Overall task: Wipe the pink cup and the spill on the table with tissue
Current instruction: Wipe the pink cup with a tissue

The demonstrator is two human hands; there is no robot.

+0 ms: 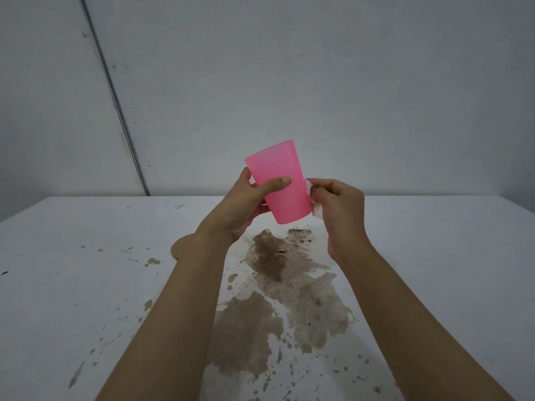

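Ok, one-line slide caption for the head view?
Left hand holds the pink cup over the spill on the table; right hand pinches tissue against its side.

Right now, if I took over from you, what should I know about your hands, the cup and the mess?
Left hand grips the pink cup, held tilted above the table.
Right hand pinches the tissue against the cup's side.
Done: cup wiping looks under way.
To do: finish the cup, then wipe the brown spill, which lies unwiped across the table's middle.
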